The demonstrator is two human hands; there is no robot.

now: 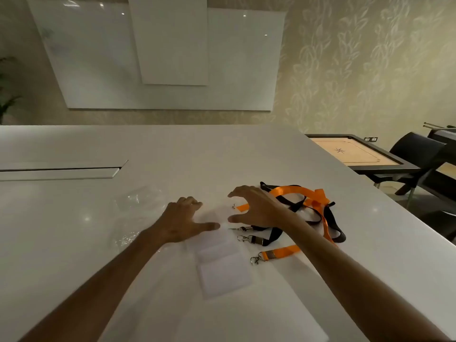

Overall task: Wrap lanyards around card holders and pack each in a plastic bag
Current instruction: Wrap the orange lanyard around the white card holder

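At the far left of the white desk [74,243] a long lidded slot [59,172] is set into the top. Right of it lie clear plastic bags [142,201], crinkled and hard to count, reaching toward the left forearm. The left hand [183,222] rests flat near the desk's middle, fingers loosely curled at the tips and thumb stretched out to the right, holding nothing. The thumb lies on the far end of a row of clear card holders [222,265] that overlap one another and run toward the person. Just right of the thumb, the right hand [251,208] hovers with fingers and thumb spread apart in a wide claw, gripping nothing. Under and beyond it sits a tangled heap of orange lanyards [296,193] and black lanyards [330,223], their metal clips [256,258] pointing left toward the holders. Off the desk's right edge stands a carrom board [355,153], with a dark chair [419,151] beside it.
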